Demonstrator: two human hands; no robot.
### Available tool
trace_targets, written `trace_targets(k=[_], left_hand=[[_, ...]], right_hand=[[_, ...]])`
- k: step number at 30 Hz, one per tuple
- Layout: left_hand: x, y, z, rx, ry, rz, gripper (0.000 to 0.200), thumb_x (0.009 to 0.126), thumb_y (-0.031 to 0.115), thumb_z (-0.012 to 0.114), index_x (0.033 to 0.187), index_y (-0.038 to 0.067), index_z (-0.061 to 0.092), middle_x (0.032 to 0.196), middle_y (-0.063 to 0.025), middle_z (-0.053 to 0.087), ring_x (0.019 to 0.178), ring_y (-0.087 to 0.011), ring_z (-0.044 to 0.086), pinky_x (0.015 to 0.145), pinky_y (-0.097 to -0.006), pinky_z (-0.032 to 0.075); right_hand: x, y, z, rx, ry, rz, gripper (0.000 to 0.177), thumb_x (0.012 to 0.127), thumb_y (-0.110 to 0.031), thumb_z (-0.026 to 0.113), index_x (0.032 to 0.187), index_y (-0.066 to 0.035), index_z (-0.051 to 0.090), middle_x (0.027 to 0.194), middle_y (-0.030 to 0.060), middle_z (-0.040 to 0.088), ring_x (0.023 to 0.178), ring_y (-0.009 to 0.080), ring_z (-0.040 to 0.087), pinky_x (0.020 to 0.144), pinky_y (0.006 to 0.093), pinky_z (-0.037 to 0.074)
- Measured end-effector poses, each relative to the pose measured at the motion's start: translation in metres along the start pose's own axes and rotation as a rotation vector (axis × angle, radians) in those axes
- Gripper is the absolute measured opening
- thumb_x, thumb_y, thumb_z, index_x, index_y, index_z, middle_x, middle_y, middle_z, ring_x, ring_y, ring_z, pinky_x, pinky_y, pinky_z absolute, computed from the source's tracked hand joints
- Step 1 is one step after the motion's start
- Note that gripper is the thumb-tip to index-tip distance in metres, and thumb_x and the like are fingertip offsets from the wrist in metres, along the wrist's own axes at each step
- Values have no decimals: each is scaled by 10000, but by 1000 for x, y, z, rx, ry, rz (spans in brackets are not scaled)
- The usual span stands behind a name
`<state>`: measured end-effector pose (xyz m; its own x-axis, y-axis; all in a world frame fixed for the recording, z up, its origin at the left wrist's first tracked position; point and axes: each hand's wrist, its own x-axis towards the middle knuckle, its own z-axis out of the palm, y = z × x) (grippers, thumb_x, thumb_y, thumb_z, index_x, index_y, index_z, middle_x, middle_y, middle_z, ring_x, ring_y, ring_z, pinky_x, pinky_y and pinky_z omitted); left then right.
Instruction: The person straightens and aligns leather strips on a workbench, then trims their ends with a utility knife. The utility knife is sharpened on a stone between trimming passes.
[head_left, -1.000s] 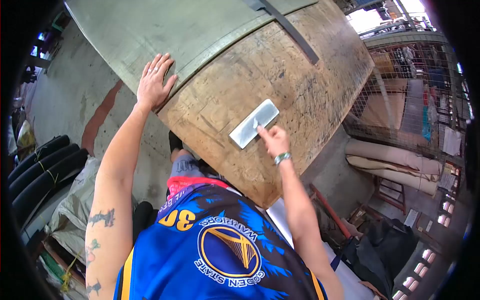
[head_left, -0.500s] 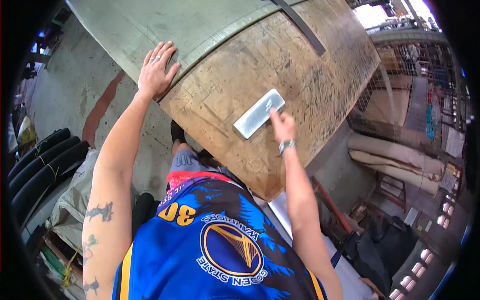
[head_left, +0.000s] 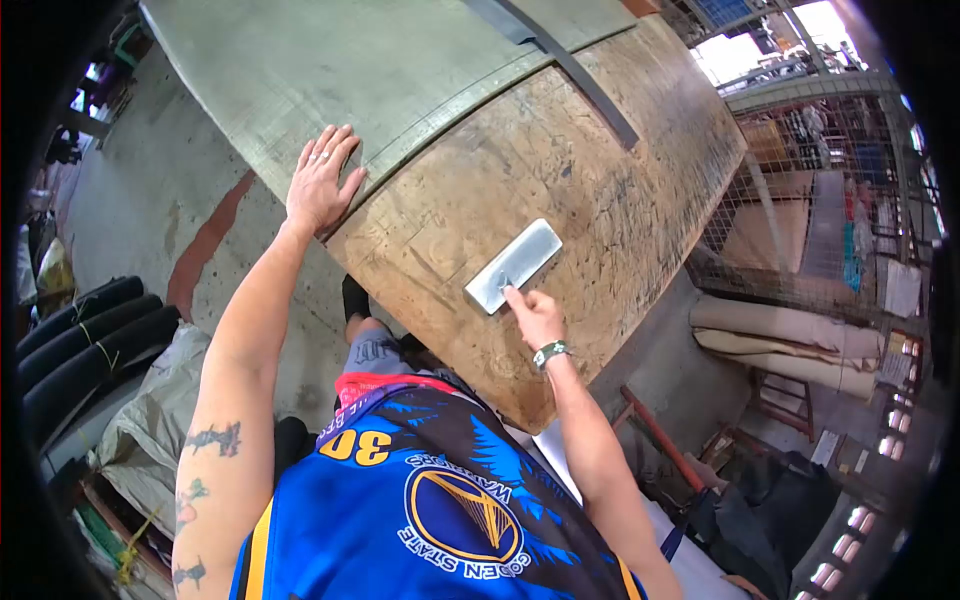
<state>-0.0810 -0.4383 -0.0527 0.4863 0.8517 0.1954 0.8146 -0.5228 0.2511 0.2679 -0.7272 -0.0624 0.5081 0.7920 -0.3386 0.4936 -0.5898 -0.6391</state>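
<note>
Fingers: left fingers (head_left: pixel 335 150) are lying spread and flat, gripping nothing. Right fingers (head_left: pixel 516 298) are bunching together, tips pressing on the near end of the metal plate (head_left: pixel 513 265); I cannot tell whether they are pinching it or only pushing.
Surface: worn wooden surface (head_left: pixel 600 170) is carrying everything, its scratched top running out toward a wire fence (head_left: pixel 800 200).
Grey sheet: grey sheet (head_left: pixel 350 60) is covering the far part of the surface, and the left hand (head_left: pixel 320 180) is resting on its near edge, just where it is meeting the wood.
Dark strip: dark strip (head_left: pixel 575 70) is lying diagonally across sheet and wood, well apart from both hands.
Metal plate: it is lying flat on bare wood near the middle of the surface, set diagonally, with the right hand (head_left: pixel 535 318) touching only its near end.
Risk: with contact at one end alone, the plate is likely to be pivoting or skidding on the wood rather than travelling straight. Too hard a push could be sending it toward the surface's near edge, and the bare fingertips could be catching on a sharp corner or on splinters.
</note>
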Motion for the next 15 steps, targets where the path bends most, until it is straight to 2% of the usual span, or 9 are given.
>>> trace_targets(k=[1,4,7,8,9,11,12,13,15], left_hand=[[-2,1,-3,5,-4,-7,554,1041,427,573,1519,155,511,1665,-34,426,1584,-247,301,1309,-452,224],[-1,5,-6,6,-7,2,565,1042,439,570,1527,158,505,1671,-31,417,1590,-240,289,1313,-446,220],[-1,4,-1,10,5,-12,545,1050,429,560,1516,153,512,1665,-35,426,1582,-246,302,1310,-448,225],[0,1,0,-1,-6,-12,538,1052,429,558,1513,154,517,1661,-37,430,1580,-251,305,1310,-451,225],[1,-2,-3,11,5,-15,541,1051,432,559,1515,157,516,1662,-36,429,1583,-249,301,1310,-451,223],[-1,4,-8,19,-17,8,547,1049,438,561,1519,161,515,1664,-33,426,1587,-245,294,1312,-453,220],[-1,3,-5,5,14,24,550,1045,439,565,1514,157,517,1662,-38,428,1587,-249,296,1310,-458,220],[-3,3,-4,-10,16,23,544,1040,427,573,1506,150,522,1660,-48,433,1584,-257,303,1306,-465,221],[-2,1,0,-36,44,28,532,1031,401,589,1489,136,531,1654,-68,441,1577,-275,317,1298,-478,223]], right_hand=[[-5,-4,-6,-5,35,-50,684,848,-624,793,589,-53,522,545,84,518,542,180,461,525,420,397],[44,-16,-27,179,138,149,684,857,-607,795,583,-49,510,541,106,518,542,181,453,532,427,399],[1,-12,-10,-43,69,25,680,863,-597,796,580,-59,492,543,114,499,545,182,450,544,433,400],[-15,-2,-2,-7,-50,166,673,861,-603,795,583,-71,490,551,112,478,548,188,440,554,440,398],[-18,-21,-15,-135,15,67,679,881,-597,781,596,-53,491,555,103,475,552,184,431,540,434,387],[15,-19,-18,18,158,48,684,903,-588,766,604,-38,489,542,88,473,552,174,434,528,425,380],[37,-19,-28,125,122,117,685,915,-583,756,623,-21,494,544,81,498,555,179,452,525,420,390],[35,-36,-35,163,57,206,607,940,-557,750,629,-85,528,520,14,521,415,143,507,413,359,396],[21,10,-4,-10,32,76,595,933,-558,759,641,-89,539,525,23,553,402,144,515,398,345,398]])
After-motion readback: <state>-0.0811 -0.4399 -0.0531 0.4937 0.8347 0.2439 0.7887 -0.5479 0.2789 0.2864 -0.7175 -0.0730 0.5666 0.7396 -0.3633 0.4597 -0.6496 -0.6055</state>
